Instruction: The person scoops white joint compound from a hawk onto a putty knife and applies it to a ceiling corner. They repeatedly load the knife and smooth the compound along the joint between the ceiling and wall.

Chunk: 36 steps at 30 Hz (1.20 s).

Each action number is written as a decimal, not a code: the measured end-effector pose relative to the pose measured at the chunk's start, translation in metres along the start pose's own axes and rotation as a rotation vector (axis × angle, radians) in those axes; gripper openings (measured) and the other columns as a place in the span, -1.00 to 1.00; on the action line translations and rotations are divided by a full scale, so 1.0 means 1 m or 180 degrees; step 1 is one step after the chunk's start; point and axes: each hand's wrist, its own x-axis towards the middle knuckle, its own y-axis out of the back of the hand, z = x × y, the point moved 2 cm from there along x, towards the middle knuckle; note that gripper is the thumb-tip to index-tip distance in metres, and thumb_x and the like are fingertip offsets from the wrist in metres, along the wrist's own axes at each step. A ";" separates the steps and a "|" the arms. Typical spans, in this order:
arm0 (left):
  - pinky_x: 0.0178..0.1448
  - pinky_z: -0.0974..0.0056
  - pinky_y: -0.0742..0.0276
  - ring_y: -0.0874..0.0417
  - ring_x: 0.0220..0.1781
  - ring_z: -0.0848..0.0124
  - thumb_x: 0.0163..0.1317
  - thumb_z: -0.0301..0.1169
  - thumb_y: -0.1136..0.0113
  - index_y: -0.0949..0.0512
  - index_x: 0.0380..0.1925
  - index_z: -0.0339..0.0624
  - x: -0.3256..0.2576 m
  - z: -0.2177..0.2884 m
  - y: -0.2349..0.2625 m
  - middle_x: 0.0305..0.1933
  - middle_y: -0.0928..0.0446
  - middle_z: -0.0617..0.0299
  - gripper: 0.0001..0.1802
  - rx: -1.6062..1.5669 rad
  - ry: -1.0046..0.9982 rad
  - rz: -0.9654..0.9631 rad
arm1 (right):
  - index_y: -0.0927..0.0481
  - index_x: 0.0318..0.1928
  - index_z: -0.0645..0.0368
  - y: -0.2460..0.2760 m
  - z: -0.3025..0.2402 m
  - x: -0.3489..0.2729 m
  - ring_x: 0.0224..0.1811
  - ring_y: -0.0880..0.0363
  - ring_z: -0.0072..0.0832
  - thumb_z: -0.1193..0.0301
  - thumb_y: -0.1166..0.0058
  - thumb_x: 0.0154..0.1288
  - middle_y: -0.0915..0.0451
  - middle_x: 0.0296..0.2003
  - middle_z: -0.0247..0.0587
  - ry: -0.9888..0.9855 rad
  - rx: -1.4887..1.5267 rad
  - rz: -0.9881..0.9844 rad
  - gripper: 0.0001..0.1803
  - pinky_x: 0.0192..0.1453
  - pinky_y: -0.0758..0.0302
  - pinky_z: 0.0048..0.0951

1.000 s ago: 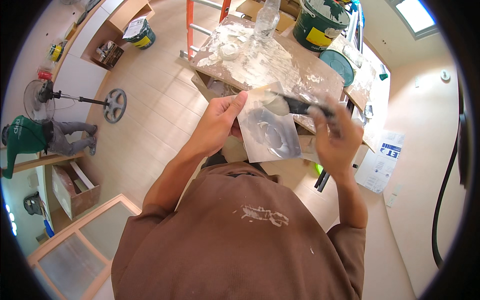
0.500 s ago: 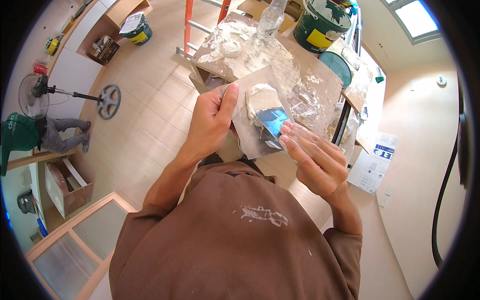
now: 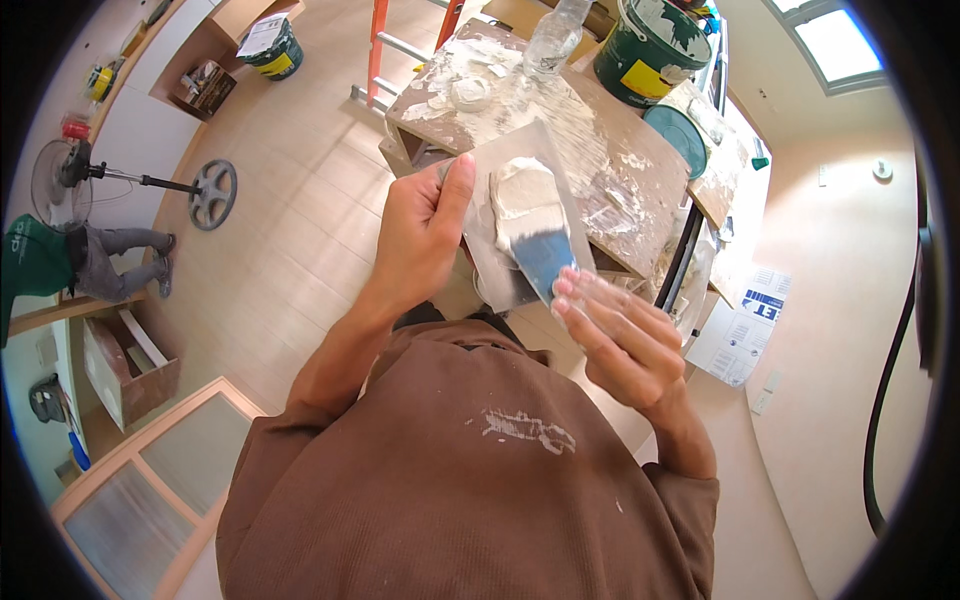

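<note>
Brown shirt with a white smear fills the bottom of the view, and both forearms come up out of it. Right hand point(image 3: 625, 340) sits at about 4 o'clock from centre, fingers wrapped around the handle of a putty knife point(image 3: 545, 262) — can't actually see the handle, just the blue-grey blade poking out toward 11 o'clock with a fat lump of white filler point(image 3: 525, 200) smeared at its tip. Left hand point(image 3: 425, 230) is clamped on the left edge of a flat metal hawk plate point(image 3: 500, 265), thumb laid up along the front, fingers behind. Filler sits on the plate right where the blade meets it. My guess is the stuff is soft, sticky and heavier than it looks, so it'll slide if the plate tips; the plate itself looks thin but stiff, best gripped by its bare edge, well away from the paste. Further out at 12 o'clock there's a filler-crusted worktable point(image 3: 620, 170), with a clear plastic bottle point(image 3: 553, 40) and a green bucket point(image 3: 650, 50) at the far side, and an orange ladder point(image 3: 375, 50) just left of it. Way off at 9 o'clock — a standing fan point(image 3: 130, 180).
</note>
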 end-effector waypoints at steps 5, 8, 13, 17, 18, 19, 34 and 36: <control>-0.52 0.53 -0.13 -0.23 -0.57 0.75 0.45 -0.22 0.11 -0.58 -0.38 -0.28 -0.004 0.004 0.000 -0.59 -0.42 0.50 -0.60 0.0255 -0.0099 0.0102 | -0.61 -0.25 0.39 0.014 0.004 0.016 -0.17 -0.68 -0.21 0.61 -0.20 0.01 -0.65 -0.29 -0.03 0.0009 0.0042 0.0172 -0.78 -0.07 -0.65 -0.32; -0.52 0.53 -0.14 -0.23 -0.57 0.75 0.44 -0.21 0.11 -0.59 -0.36 -0.28 -0.005 0.011 -0.002 -0.59 -0.42 0.50 -0.60 0.0256 -0.0042 0.0061 | -0.61 -0.28 0.39 0.004 0.007 0.016 -0.20 -0.68 -0.19 0.61 -0.17 0.04 -0.65 -0.31 -0.03 0.0056 0.0023 0.0147 -0.82 -0.09 -0.65 -0.34; -0.51 0.53 -0.16 -0.25 -0.56 0.75 0.45 -0.21 0.11 -0.59 -0.35 -0.29 -0.003 -0.003 0.002 -0.57 -0.44 0.49 -0.59 0.0309 -0.0059 0.0076 | -0.62 -0.28 0.39 0.009 0.001 0.013 -0.20 -0.68 -0.23 0.58 -0.18 0.05 -0.66 -0.32 -0.03 0.0139 -0.0008 0.0108 -0.82 -0.09 -0.66 -0.34; -0.50 0.53 -0.17 -0.26 -0.55 0.75 0.45 -0.21 0.12 -0.59 -0.34 -0.31 -0.007 0.006 0.000 -0.56 -0.45 0.47 -0.59 0.0266 -0.0035 0.0052 | -0.62 -0.27 0.39 0.004 0.005 0.016 -0.20 -0.68 -0.24 0.57 -0.19 0.04 -0.66 -0.32 -0.01 0.0199 -0.0108 0.0114 -0.80 -0.10 -0.66 -0.32; -0.50 0.53 -0.16 -0.25 -0.55 0.75 0.45 -0.22 0.12 -0.59 -0.34 -0.31 -0.006 0.005 0.000 -0.56 -0.45 0.48 -0.59 0.0295 -0.0082 0.0059 | -0.62 -0.27 0.39 0.002 0.006 0.016 -0.20 -0.68 -0.23 0.57 -0.19 0.04 -0.65 -0.33 0.00 0.0243 -0.0084 0.0036 -0.80 -0.11 -0.66 -0.31; -0.50 0.53 -0.16 -0.25 -0.55 0.76 0.45 -0.22 0.12 -0.59 -0.33 -0.31 -0.005 0.002 0.001 -0.56 -0.44 0.48 -0.59 0.0325 -0.0130 0.0065 | -0.62 -0.27 0.39 0.002 0.002 0.012 -0.20 -0.68 -0.22 0.57 -0.19 0.04 -0.65 -0.32 0.01 0.0180 0.0003 -0.0013 -0.80 -0.10 -0.66 -0.31; -0.55 0.48 -0.06 -0.13 -0.58 0.74 0.44 -0.27 0.10 -0.54 -0.40 -0.33 -0.015 0.015 -0.001 -0.65 -0.27 0.52 -0.62 0.0497 -0.0304 0.0114 | -0.62 -0.29 0.38 0.011 0.003 0.024 -0.21 -0.68 -0.25 0.58 -0.20 -0.01 -0.65 -0.32 -0.03 0.0281 -0.0138 0.0174 -0.80 -0.09 -0.66 -0.32; -0.54 0.48 -0.06 -0.13 -0.56 0.74 0.44 -0.27 0.10 -0.54 -0.40 -0.34 -0.015 0.016 0.000 -0.64 -0.27 0.52 -0.62 0.0545 -0.0296 0.0100 | -0.61 -0.30 0.38 0.007 -0.003 0.018 -0.21 -0.68 -0.24 0.58 -0.20 -0.03 -0.64 -0.33 -0.02 0.0273 -0.0076 0.0074 -0.79 -0.10 -0.66 -0.30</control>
